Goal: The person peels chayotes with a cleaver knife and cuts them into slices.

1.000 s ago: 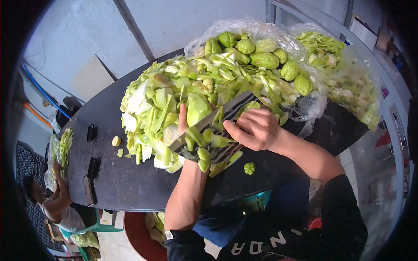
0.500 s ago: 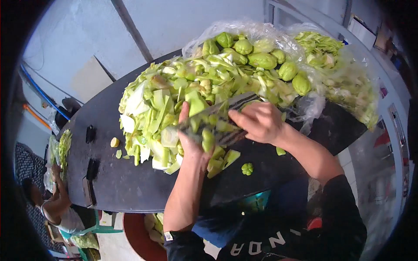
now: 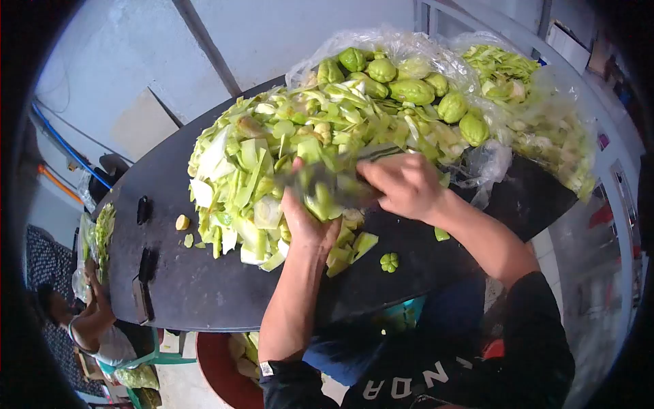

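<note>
My right hand [image 3: 409,187] is wrapped round a knife, and its wide blade [image 3: 344,180] is smeared by motion. The blade lies over my left hand [image 3: 310,228], which cups a green chayote piece [image 3: 321,204], partly hidden by the blade. Just beyond both hands rises a large heap of sliced chayote [image 3: 238,157]. Some cut chunks [image 3: 351,252] rest on the dark table beside my left wrist. A small green chayote end [image 3: 389,262] sits near the table's front edge.
Whole chayotes [image 3: 412,91] lie on a clear plastic bag [image 3: 490,160] at the back. Bagged slices [image 3: 545,146] stand at right. Two black objects [image 3: 143,210] [image 3: 142,293] lie on the table's left. A red tub [image 3: 214,368] stands below. Another person [image 3: 95,320] works at far left.
The knife blade has shifted and tilted over the chayote in my left hand, now more blurred. Both hands stay in nearly the same place. The camera view has moved slightly.
</note>
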